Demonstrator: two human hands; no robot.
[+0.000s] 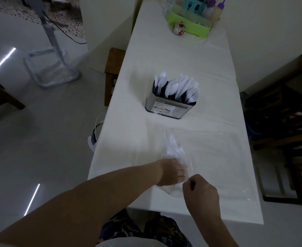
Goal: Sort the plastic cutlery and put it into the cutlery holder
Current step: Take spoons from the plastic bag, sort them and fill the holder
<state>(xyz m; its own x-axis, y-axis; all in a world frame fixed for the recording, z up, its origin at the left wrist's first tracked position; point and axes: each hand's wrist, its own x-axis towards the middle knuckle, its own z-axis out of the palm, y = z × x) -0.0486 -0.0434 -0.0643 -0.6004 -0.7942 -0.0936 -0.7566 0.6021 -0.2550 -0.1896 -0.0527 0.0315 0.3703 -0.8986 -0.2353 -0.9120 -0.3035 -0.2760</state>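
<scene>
A steel cutlery holder (pixel 169 108) with a printed label stands mid-table, packed with white plastic cutlery (pixel 179 88). Nearer me lies a clear plastic bag (pixel 216 157) with a few white plastic pieces (pixel 175 148) in it. My left hand (pixel 171 172) reaches into the bag's near opening and closes around the handles of those pieces. My right hand (pixel 200 191) is a fist just right of it, pinching the bag's edge at the opening.
The long table (pixel 164 50) wears a white cloth. A green tray (pixel 189 24) with bottles and a teal holder sits at the far end, next to a small ceramic jar (pixel 178 29). A wooden stool (pixel 113 68) stands on the left and dark wooden furniture (pixel 285 131) on the right.
</scene>
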